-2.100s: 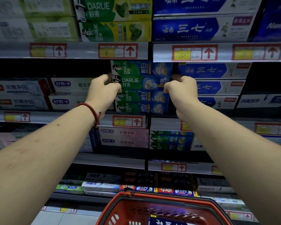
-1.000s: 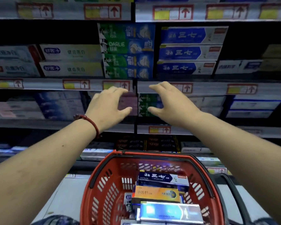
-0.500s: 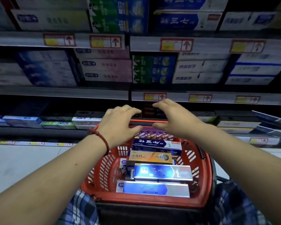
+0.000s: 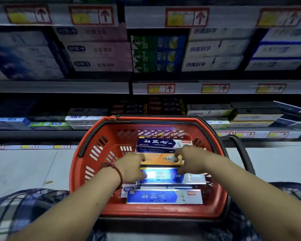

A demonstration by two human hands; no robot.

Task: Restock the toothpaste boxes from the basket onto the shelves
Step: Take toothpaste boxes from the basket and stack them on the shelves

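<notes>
A red plastic basket [image 4: 94,153] with slotted walls and a black handle is seen at 6 o'clock, below the shelves [image 4: 59,86]. Four long rectangular cardboard toothpaste boxes are laid flat in it, side by side. A dark blue box [image 4: 156,142] lies at the basket's 12 o'clock side, followed by an orange toothpaste box [image 4: 161,160] and a glossy blue box [image 4: 170,176] with a bright glare on its foil face. A blue-and-white box [image 4: 163,196] lies at the 6 o'clock side.

The orange toothpaste box is held at both ends. Its 9 o'clock end is covered by the left hand [image 4: 130,168], whose fingers [image 4: 140,160] are bent onto it, thumb lying across the glossy blue box. The 3 o'clock end is gripped by the right hand [image 4: 191,159] – fingers [image 4: 178,156] curled over the far edge, thumb at the near edge. A red cord bracelet [image 4: 117,172] is worn on the left wrist.

The shelves are packed with stacked cartons – white, pink, green-and-blue – and are edged with red-framed price labels [image 4: 161,88].
</notes>
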